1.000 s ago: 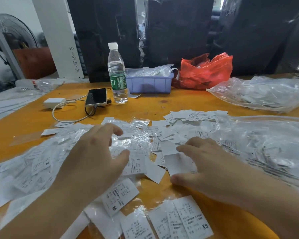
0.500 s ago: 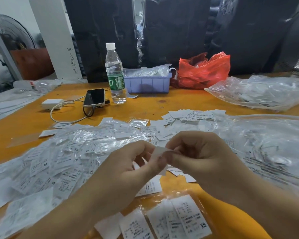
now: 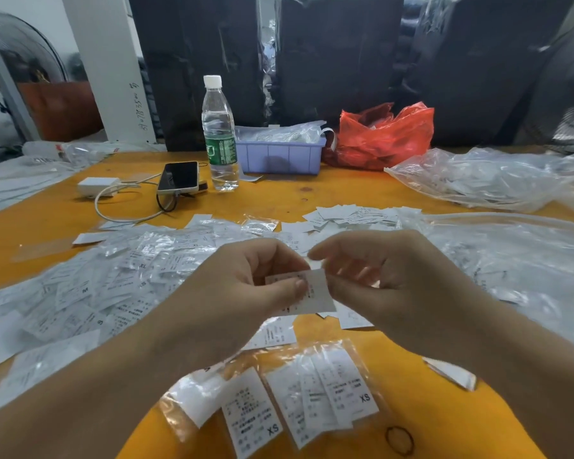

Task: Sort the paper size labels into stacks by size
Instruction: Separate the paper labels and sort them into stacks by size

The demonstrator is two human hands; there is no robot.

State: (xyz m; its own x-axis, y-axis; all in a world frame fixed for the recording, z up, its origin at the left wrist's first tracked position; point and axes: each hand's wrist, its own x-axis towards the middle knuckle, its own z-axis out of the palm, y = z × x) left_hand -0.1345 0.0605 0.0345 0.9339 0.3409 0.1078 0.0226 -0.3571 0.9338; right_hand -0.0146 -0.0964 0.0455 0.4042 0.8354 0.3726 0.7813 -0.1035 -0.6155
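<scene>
**Inspector:** State of the hands?

**Assistant:** Both raised above the orange surface (image 3: 312,200), meeting at centre. The left hand (image 3: 246,286) has its fingers curled, thumb pressed on the left part of a white paper label (image 3: 317,294). The right hand (image 3: 388,279) pinches the same label at its right upper edge, fingers curled. The label is held clear of the surface between them; its print is too blurred to read.

**Inspector:** Other labels?

**Assistant:** A wide spread of loose labels (image 3: 90,293) covers the left of the surface, some in clear film; XL, M and S marks show. Nearest the person lies a clear packet of XS labels (image 3: 299,399), printed side up. A smaller heap of labels (image 3: 355,215) lies beyond the hands.

**Inspector:** Remaining items?

**Assistant:** Clear plastic bags (image 3: 497,180) at right. At the far side: a water bottle (image 3: 219,134) standing upright, a phone (image 3: 178,177) just left of it, a white charger (image 3: 96,186) with cable, a lilac tray (image 3: 280,155) and a red bag (image 3: 385,134). A black rubber band (image 3: 399,440) lies at the near edge.
</scene>
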